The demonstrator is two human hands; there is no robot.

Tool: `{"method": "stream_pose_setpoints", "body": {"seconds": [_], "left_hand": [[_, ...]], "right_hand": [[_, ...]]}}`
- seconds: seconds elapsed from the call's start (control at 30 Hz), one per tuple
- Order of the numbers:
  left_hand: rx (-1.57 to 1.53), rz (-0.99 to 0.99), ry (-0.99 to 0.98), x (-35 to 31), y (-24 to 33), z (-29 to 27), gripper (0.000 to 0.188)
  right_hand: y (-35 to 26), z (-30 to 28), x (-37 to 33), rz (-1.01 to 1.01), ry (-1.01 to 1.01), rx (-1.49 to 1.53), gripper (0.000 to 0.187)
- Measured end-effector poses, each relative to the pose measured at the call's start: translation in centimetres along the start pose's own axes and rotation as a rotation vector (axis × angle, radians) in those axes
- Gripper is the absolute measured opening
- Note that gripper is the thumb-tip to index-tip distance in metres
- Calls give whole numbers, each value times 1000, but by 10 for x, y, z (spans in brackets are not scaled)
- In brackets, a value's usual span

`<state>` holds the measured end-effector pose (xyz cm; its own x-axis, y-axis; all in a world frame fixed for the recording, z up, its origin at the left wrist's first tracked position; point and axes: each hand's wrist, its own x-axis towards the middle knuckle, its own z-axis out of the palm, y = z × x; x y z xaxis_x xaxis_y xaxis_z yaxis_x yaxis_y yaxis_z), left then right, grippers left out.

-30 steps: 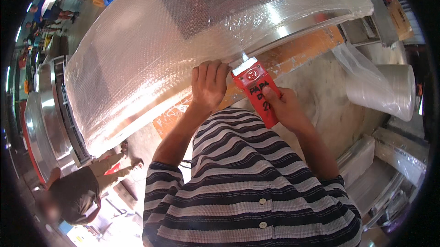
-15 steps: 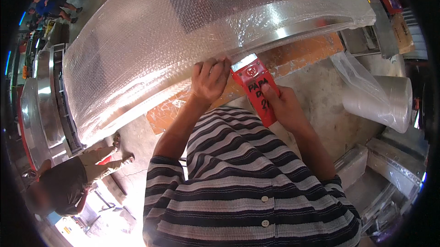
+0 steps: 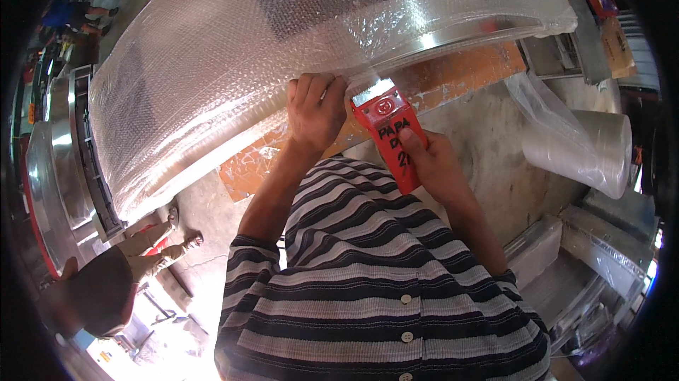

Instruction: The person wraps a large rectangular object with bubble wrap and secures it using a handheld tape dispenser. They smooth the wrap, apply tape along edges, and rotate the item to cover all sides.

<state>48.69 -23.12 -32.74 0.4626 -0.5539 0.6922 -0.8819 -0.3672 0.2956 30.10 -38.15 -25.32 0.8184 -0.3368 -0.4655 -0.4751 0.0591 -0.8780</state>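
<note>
A large metal piece, covered in clear bubble wrap [image 3: 191, 49], lies across the space in front of me. My left hand [image 3: 316, 109] is against the wrap's near edge with its fingers curled; what lies under the fingertips is hidden. Just right of it, my right hand [image 3: 440, 165] grips a red tape dispenser [image 3: 387, 130] with a toothed metal blade at its top end. Dark handwriting marks its side. The blade is close to the wrap's lower edge, where a clear shiny strip shows faintly.
Under the wrapped piece is a scuffed orange-brown board [image 3: 460, 80]. A big roll of clear wrap [image 3: 583, 148] stands at the right, its loose end trailing toward the board. Wrapped metal pieces [image 3: 605, 247] lie at lower right. A person [image 3: 99, 289] is at lower left.
The view has shifted slightly. My left hand has edged up along the wrap, and the dispenser stays close beside it in my right hand. The person at lower left has moved a little.
</note>
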Motion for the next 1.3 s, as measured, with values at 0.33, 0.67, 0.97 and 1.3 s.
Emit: {"method": "stream_pose_setpoints", "body": {"seconds": [0.33, 0.67, 0.97, 1.3], "left_hand": [[104, -30, 133, 9, 7, 1, 15], [-48, -172, 130, 2, 3, 14, 13], [9, -251, -54, 13, 7, -3, 17], [204, 159, -518, 43, -39, -18, 69]], "right_hand": [[13, 6, -3, -53, 95, -94, 59], [20, 10, -12, -48, 80, -15, 56], [11, 9, -17, 24, 92, -158, 51], [26, 16, -18, -39, 133, -106, 56]]}}
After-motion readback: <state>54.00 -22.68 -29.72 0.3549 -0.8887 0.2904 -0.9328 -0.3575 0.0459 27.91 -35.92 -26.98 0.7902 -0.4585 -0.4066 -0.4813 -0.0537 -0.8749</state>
